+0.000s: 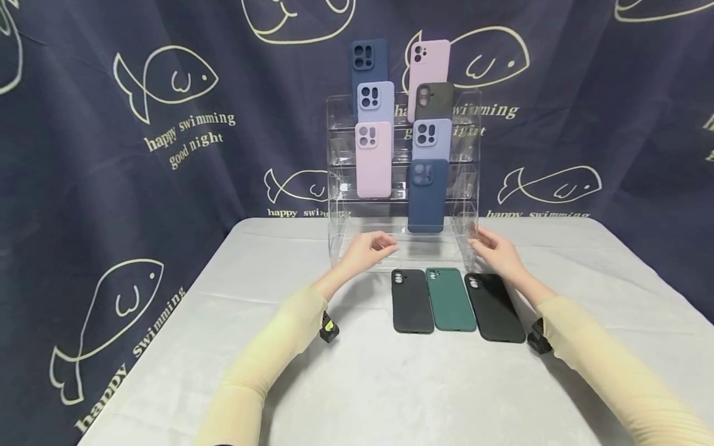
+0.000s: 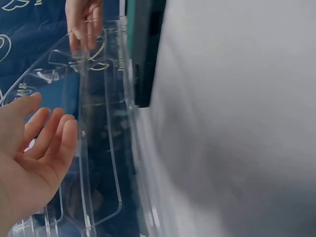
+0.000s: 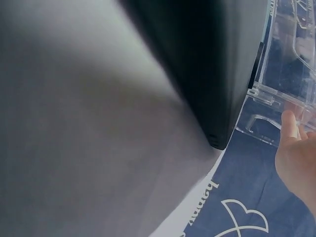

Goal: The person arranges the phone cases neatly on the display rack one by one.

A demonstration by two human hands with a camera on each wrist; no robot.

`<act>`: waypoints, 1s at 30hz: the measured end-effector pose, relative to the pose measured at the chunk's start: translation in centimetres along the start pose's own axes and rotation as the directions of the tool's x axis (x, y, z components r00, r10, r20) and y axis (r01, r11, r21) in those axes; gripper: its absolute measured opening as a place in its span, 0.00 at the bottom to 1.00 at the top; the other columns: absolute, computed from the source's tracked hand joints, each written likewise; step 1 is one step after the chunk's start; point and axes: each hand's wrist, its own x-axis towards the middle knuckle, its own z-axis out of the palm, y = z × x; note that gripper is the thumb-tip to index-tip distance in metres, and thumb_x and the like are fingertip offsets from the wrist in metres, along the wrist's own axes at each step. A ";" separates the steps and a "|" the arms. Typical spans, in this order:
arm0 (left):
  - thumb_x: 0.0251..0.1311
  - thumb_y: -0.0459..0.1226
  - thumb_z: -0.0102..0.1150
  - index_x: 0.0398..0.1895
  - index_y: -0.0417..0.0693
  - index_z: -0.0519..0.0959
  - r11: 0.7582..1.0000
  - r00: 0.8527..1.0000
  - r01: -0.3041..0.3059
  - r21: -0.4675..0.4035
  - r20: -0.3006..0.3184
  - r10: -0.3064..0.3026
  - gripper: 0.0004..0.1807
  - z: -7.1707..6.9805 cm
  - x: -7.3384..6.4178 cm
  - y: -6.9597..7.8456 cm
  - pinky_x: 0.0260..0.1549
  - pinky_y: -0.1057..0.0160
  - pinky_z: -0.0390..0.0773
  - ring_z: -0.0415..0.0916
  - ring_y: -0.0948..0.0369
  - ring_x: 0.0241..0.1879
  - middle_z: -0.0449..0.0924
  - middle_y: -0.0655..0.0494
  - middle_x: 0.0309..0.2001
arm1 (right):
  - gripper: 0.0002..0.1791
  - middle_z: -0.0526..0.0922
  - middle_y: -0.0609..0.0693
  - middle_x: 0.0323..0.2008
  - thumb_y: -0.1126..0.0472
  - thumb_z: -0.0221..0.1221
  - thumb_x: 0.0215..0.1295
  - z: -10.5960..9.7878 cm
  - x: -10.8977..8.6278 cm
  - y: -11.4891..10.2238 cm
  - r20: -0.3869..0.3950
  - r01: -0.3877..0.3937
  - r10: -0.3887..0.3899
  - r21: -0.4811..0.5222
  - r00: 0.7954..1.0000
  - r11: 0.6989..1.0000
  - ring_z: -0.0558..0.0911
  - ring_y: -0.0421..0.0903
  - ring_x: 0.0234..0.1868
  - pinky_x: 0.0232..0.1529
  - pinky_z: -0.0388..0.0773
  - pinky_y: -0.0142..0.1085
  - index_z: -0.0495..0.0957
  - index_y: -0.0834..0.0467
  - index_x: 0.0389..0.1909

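Note:
A clear tiered display stand (image 1: 404, 248) holds several phone cases in two columns. My left hand (image 1: 369, 249) is in front of its lower left part, fingers loosely curled and holding nothing; the left wrist view shows this hand (image 2: 42, 153) beside the clear plastic. My right hand (image 1: 498, 251) is at the stand's lower right side, and in the right wrist view its thumb and fingers (image 3: 289, 131) pinch the clear side panel. Between the hands, a black phone case (image 1: 413, 303), a green phone case (image 1: 452, 300) and another black phone case (image 1: 496, 310) lie side by side on the table.
On the stand, the lowest cases are a pink one (image 1: 374, 164) at left and a dark blue one (image 1: 427, 201) at right. A pale cloth covers the table (image 1: 379, 390). Behind the stand hangs a navy curtain (image 1: 268, 111) with fish drawings.

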 end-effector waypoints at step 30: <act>0.66 0.41 0.51 0.50 0.47 0.80 0.988 0.918 -0.048 0.149 0.396 -0.015 0.14 1.8 -1.8 -2.0 0.62 0.61 0.71 0.74 0.56 0.57 0.80 0.53 0.53 | 0.32 0.66 0.71 0.60 0.59 0.52 0.69 -0.1 0.0 -0.1 -0.004 -0.007 0.007 -0.019 1.000 1.000 0.68 0.12 0.36 0.40 0.72 0.10 0.54 0.69 0.68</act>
